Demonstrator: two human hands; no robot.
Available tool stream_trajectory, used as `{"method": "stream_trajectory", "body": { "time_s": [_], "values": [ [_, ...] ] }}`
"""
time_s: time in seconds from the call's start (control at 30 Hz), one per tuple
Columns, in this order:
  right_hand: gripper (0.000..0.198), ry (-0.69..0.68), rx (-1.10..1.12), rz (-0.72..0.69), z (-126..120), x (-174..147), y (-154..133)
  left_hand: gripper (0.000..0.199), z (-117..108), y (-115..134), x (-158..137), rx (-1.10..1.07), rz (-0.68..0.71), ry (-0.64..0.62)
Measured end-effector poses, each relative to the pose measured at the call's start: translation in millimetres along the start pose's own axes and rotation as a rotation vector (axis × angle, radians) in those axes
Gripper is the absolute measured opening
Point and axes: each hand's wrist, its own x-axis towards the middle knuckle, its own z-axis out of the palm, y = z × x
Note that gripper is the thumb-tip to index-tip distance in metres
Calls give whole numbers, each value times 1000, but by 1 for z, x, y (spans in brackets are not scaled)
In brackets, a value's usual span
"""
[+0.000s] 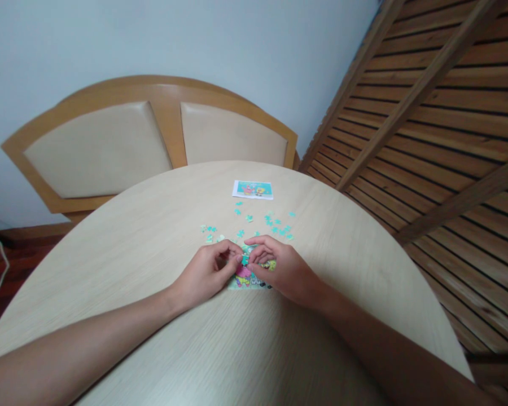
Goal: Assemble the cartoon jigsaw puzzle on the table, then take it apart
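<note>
My left hand (209,269) has thumb and forefinger pinched on a small teal jigsaw puzzle piece (245,259). This piece is held over a partly joined puzzle (242,282) with a pink figure and a yellow figure. Facing it from the other side, my right hand (285,268) curves over the puzzle's right part with thumb and forefinger apart. Its fingertips come close to the piece; whether they touch it is hard to see. Both hands hide much of the puzzle's upper part and right side.
Loose teal puzzle pieces (275,229) lie scattered beyond my hands. Farther back is a picture card (254,190) with the same two figures. The round wooden table (144,254) has a padded bench back (110,149) behind it and a slatted wooden panel (440,129) at the right.
</note>
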Motion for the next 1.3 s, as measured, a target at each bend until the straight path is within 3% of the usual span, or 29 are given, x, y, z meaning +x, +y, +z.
{"method": "stream_trajectory", "body": {
  "time_s": [0.2,0.37,0.7,1.3],
  "values": [
    [53,-90,-410,-251,-5,-3,5,23,-5,-4,3,47,-39,67],
    [54,-202,-573,-261,-13,-3,7,19,-6,-7,4,50,-40,85],
    [50,-285,-641,-210,-37,-4,-1,12,-6,-12,4,84,-5,57],
    [46,-309,-601,-262,-37,-5,-4,23,-6,-17,3,230,46,3]
  ]
}}
